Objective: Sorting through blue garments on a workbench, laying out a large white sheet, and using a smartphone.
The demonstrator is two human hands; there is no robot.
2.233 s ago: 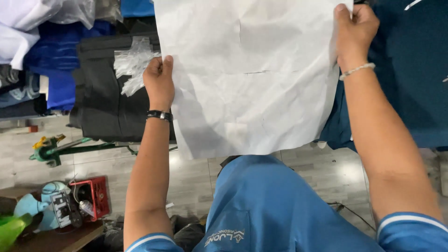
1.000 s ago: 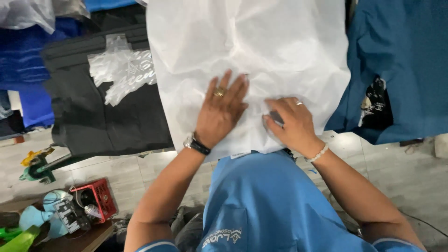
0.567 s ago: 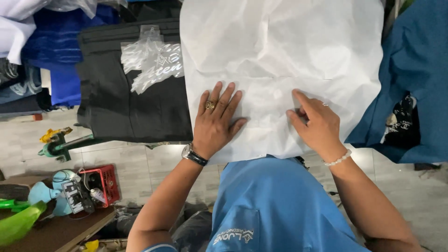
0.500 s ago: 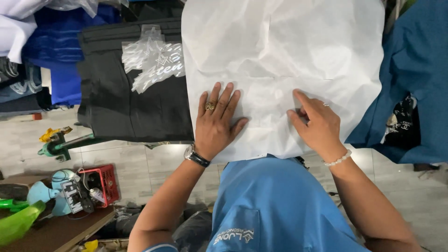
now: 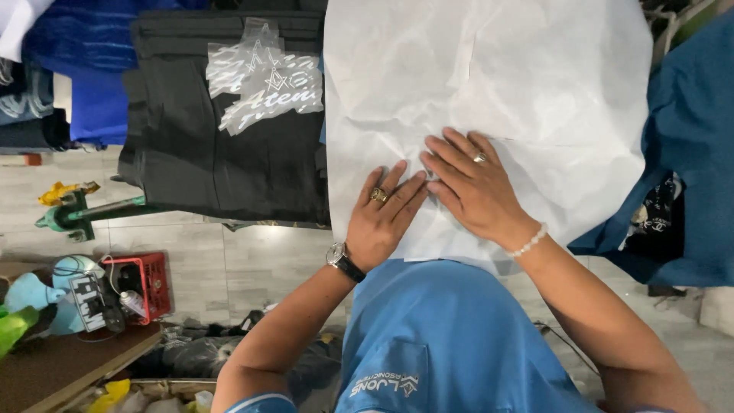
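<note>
Two hands lie flat on one white sheet; items run left to right.

- Red crate [image 5: 139, 284]: stands on the tiled floor at lower left, beside a low wooden bench with small clutter; unchanged.
- Black garment [image 5: 229, 145]: spread on the surface just left of the sheet, with a piece of clear printed film [image 5: 264, 76] lying on top.
- Left hand [image 5: 382, 218]: grip open, palm down, fingers spread on the sheet's lower edge. Half a second ago it sat well apart from the other hand; now its fingertips meet those of the right.
- White paper sheet [image 5: 489, 84]: lies creased over the surface, covering what is beneath. Two seconds ago it was held up by its corners; now it lies flat.
- Right hand [image 5: 474, 191]: grip open, pressing flat near the sheet's middle, having slid inward; the press appears to be smoothing.
- Blue garment [image 5: 688, 153]: at the right, partly under the sheet's edge.
</note>
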